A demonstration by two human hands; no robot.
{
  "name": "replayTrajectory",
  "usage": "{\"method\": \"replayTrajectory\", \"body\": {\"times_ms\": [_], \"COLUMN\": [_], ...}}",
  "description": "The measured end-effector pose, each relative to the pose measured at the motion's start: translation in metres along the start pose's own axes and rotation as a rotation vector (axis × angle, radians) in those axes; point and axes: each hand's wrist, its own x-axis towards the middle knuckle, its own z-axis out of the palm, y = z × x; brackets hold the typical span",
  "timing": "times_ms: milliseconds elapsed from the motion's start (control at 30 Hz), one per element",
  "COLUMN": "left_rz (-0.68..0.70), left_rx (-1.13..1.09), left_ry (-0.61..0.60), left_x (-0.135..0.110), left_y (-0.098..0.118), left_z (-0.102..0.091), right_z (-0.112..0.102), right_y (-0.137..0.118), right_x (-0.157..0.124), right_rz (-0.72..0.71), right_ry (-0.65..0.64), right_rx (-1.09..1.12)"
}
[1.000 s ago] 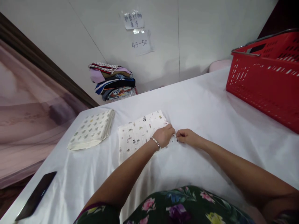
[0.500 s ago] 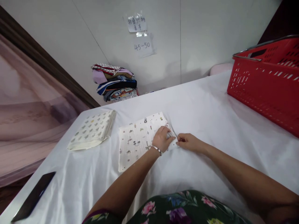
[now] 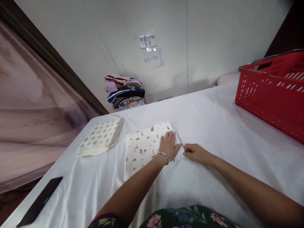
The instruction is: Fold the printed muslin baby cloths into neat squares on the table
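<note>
A folded white cloth (image 3: 140, 152) printed with small figures lies flat in front of me on the white tablecloth. My left hand (image 3: 169, 145), with a silver bracelet at the wrist, rests flat on its right part, fingers spread. At the cloth's right edge my right hand (image 3: 194, 153) is closed, pinching that edge between thumb and fingers. To the left lies another folded cloth (image 3: 101, 137), cream with rows of grey motifs and one yellow one; neither hand touches it.
A red plastic basket (image 3: 268, 98) with a metal handle stands at the right. A dark flat object (image 3: 40, 201) lies at the left table edge. Beyond the far edge is a stack of folded fabrics (image 3: 125, 91). A pink sheer curtain (image 3: 42, 120) hangs at left.
My left hand has gone from bent fingers near the cloth's right edge to lying flat with fingers spread. The right hand keeps its pinch there. The whole view has shifted slightly.
</note>
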Motion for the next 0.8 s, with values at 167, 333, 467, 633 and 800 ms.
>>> {"method": "replayTrajectory", "body": {"times_ms": [167, 333, 467, 633, 800], "left_rz": [0.015, 0.034, 0.127, 0.138, 0.137], "left_rx": [-0.003, -0.033, -0.022, -0.002, 0.018], "left_ry": [-0.031, 0.014, 0.060, 0.097, 0.120], "left_x": [0.002, -0.008, -0.020, -0.024, -0.024], "left_y": [-0.003, 0.001, 0.010, 0.014, 0.014], "left_z": [0.001, -0.002, 0.004, 0.014, 0.017], "right_z": [0.001, -0.010, -0.028, -0.037, -0.023], "right_y": [0.005, 0.004, -0.004, -0.018, -0.022], "right_x": [0.002, 0.003, 0.017, 0.063, 0.111], "right_rz": [-0.006, -0.033, -0.052, -0.025, 0.060], "right_ry": [0.005, 0.026, 0.130, 0.195, 0.318], "right_rx": [-0.015, 0.020, 0.062, -0.100, -0.299]}}
